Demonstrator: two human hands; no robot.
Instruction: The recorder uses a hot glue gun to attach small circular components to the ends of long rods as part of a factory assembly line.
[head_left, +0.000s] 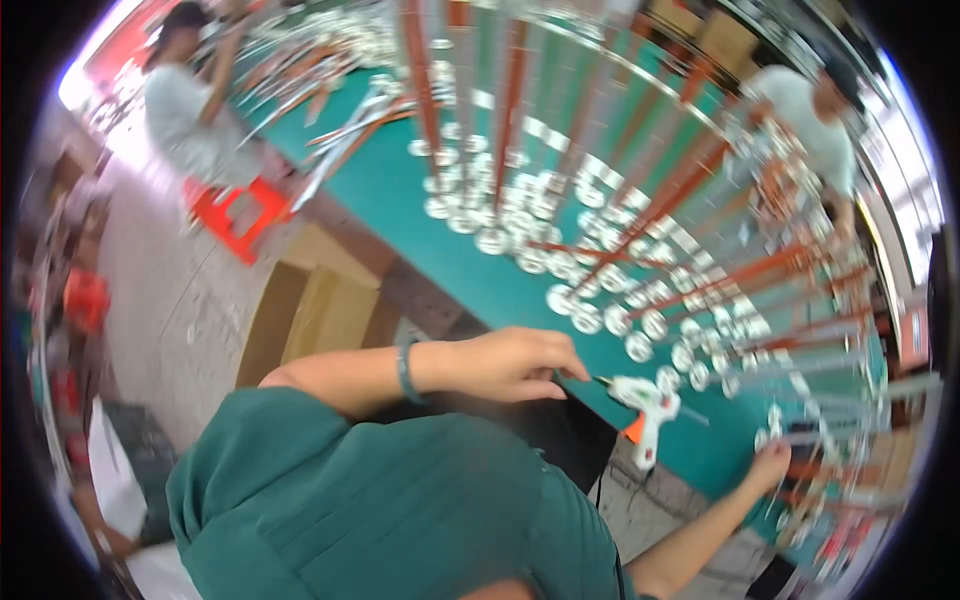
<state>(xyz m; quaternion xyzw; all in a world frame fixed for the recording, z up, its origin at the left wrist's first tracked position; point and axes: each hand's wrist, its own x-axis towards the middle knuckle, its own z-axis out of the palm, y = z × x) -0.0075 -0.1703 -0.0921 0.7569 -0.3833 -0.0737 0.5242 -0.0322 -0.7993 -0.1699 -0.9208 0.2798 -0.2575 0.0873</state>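
My left hand hovers at the near edge of the green table, its thumb apart from its bent fingers and nothing visible between them. Just right of its fingertips lies a white glue gun with an orange trigger, its nozzle toward the hand and a clear stick at its back. Far to the right, my right hand is closed among thin clear and reddish-brown rods. What it grips is too small and blurred to make out. Many more rods stand on white round bases across the table.
An open cardboard box stands on the floor left of my left arm. Loose rods lie in a heap at the far left. One person sits there by a red stool; another person works across the table at right.
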